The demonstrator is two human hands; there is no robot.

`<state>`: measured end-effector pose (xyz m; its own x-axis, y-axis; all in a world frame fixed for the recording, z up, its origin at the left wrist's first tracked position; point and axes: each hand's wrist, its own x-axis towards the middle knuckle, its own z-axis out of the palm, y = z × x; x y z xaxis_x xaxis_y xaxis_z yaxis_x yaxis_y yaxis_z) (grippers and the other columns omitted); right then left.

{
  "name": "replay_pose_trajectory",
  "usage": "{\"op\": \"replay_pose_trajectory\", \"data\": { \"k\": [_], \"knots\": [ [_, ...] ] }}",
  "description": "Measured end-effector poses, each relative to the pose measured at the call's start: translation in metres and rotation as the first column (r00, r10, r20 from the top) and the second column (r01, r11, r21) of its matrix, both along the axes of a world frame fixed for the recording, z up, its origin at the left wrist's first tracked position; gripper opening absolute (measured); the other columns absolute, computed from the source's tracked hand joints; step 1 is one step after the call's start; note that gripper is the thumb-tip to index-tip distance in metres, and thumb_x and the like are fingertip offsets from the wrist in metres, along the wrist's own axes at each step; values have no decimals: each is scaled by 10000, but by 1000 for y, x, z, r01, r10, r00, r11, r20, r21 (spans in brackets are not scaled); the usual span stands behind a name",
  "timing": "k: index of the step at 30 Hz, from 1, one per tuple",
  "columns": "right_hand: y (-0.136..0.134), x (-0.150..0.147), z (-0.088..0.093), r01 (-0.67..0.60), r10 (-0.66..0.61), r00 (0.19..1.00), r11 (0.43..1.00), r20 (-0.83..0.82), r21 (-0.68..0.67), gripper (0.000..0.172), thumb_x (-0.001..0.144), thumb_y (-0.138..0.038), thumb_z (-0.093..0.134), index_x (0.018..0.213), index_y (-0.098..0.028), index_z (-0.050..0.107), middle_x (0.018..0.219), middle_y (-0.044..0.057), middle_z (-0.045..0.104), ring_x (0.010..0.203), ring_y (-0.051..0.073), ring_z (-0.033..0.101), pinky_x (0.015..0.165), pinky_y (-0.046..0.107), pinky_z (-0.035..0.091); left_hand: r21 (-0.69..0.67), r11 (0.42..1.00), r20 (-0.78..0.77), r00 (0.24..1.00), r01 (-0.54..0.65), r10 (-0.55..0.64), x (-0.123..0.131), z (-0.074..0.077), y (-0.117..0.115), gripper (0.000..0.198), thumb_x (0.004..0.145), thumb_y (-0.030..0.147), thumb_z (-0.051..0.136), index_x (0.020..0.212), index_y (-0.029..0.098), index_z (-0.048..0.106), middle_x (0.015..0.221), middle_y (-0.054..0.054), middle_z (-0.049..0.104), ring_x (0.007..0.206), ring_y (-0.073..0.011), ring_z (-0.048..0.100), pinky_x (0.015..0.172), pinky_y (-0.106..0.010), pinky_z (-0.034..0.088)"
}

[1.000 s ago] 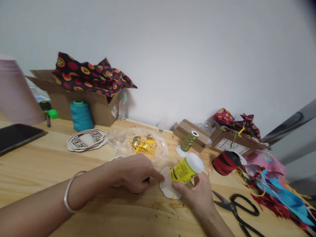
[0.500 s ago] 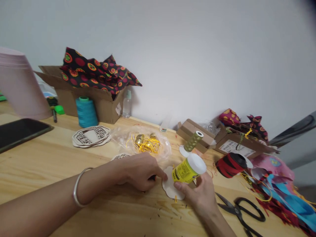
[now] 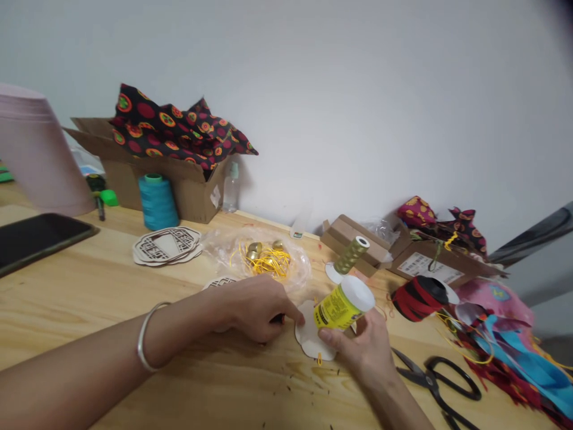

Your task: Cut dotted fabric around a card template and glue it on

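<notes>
My right hand grips a yellow-labelled bottle with a white end, tilted with that end up and right. Its lower end is over a pale, scalloped flat piece, which has yellow cord loops at its top and bottom edges. My left hand is closed beside it, its index fingertip pressed on the piece's left edge. A small dark-red bit shows under those curled fingers; I cannot make out what it is. Black-handled scissors lie right of my right hand.
Behind my hands, a plastic bag holds bells and yellow cord. Cut-out plates lie stacked at left, near a teal thread cone. A green ribbon spool and red-black roll stand at right.
Little differs. The view has shifted very slightly; my left fingertip stays on the flat piece and the bottle stays tilted in my right hand.
</notes>
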<state>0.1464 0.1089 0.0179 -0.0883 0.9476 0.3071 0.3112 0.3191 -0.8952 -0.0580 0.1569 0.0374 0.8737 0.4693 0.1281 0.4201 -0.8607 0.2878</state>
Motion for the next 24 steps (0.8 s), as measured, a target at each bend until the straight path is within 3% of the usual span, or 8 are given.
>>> {"op": "replay_pose_trajectory", "data": {
  "k": [10, 14, 24],
  "knots": [
    [-1, -3, 3, -4, 0, 995, 999, -96, -38, 265, 545, -347, 746, 736, -176, 678, 724, 56, 700, 662, 223, 621, 627, 325, 494, -11, 1000, 14, 1000, -13, 13, 0, -1, 1, 450, 603, 116, 504, 962, 330, 670, 502, 27, 621, 462, -158, 520, 468, -220, 338],
    [-2, -5, 4, 55, -62, 993, 996, -100, -64, 226, 530, -340, 752, 680, -188, 679, 681, 44, 698, 634, 214, 614, 606, 316, 490, -17, 1000, 22, 1000, -18, 18, 0, -2, 1, 432, 592, 116, 509, 932, 318, 682, 484, 30, 606, 453, -153, 512, 450, -216, 324],
    [-1, -5, 3, 4, -16, 990, 996, -143, -84, 251, 538, -355, 745, 704, -180, 676, 711, 56, 707, 653, 223, 634, 627, 321, 515, -25, 999, 38, 999, -20, 21, -1, -2, 1, 430, 604, 108, 523, 938, 324, 684, 484, 37, 607, 454, -149, 520, 457, -211, 343]
  ]
}}
